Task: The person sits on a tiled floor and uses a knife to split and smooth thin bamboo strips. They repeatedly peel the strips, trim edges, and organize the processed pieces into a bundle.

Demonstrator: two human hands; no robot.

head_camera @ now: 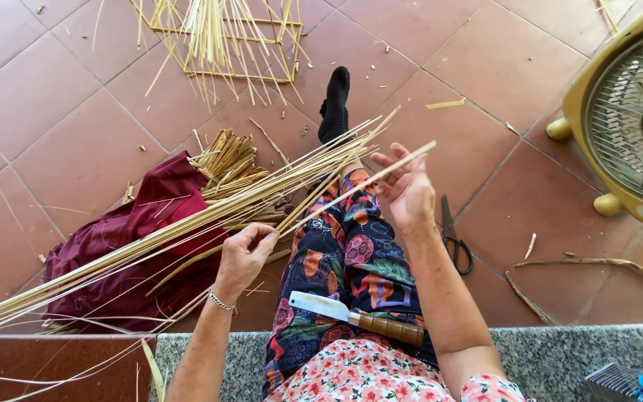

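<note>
Head view, left to right: maroon cloth (124,246) on tiled floor (53,112); long bamboo strip bundle (150,238) laid across it and the lap. Left hand (243,253) is pinched shut on the bundle; right hand (408,190) is open, one strip resting on its fingers. Knife (355,316) lies on the lap, scissors (453,238) on floor, fan (630,119) at right edge. Sorting judged mid-way; woven frame (221,41) unfinished.

Tiled home floor (76,89), bamboo-strip craftwork (150,238)
</note>
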